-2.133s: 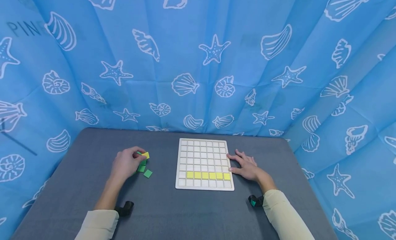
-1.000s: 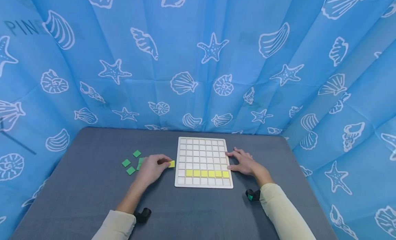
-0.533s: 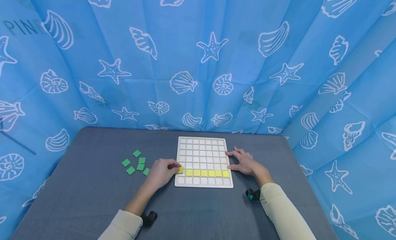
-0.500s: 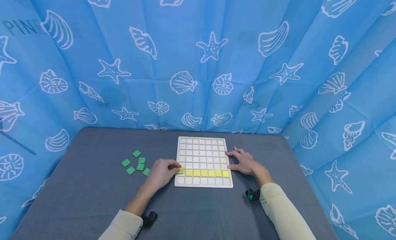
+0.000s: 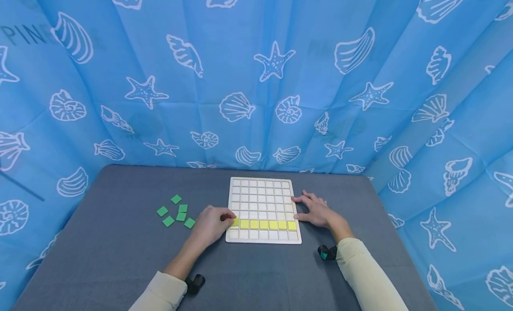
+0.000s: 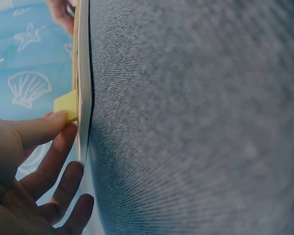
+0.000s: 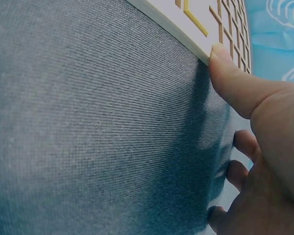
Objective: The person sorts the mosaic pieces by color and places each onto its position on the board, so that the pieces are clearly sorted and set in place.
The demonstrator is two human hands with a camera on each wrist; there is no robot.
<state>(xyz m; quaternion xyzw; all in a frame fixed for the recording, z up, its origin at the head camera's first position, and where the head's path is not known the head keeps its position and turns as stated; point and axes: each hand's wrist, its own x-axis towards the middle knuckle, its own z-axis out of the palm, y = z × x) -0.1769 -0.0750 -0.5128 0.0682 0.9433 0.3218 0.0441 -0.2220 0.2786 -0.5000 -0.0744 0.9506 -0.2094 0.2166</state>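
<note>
My left hand [image 5: 211, 225] pinches a yellow square tile [image 5: 236, 222] between thumb and fingers, over the leftmost cell of a row on a white grid board [image 5: 264, 241]. Seen from the left wrist, this tile [image 6: 64, 105] stands tilted up from the board, its lower edge at the board's surface. Several yellow tiles [image 5: 263, 224] lie in the cells to its right, in the second row from the near edge. My right hand [image 5: 317, 212] rests at the board's right side, its thumb [image 7: 225, 66] touching the rim and its other fingers loosely bent.
Several loose green tiles [image 5: 181, 216] lie on the grey cloth-covered table [image 5: 248, 275], left of the board and behind my left forearm. A blue curtain [image 5: 256, 137] printed with shells and starfish hangs behind the table and along its sides.
My left hand has carried the yellow tile from beside the green tiles rightward to the board's left column, lastly lowering it slightly. The right hand has kept its place at the board's edge.
</note>
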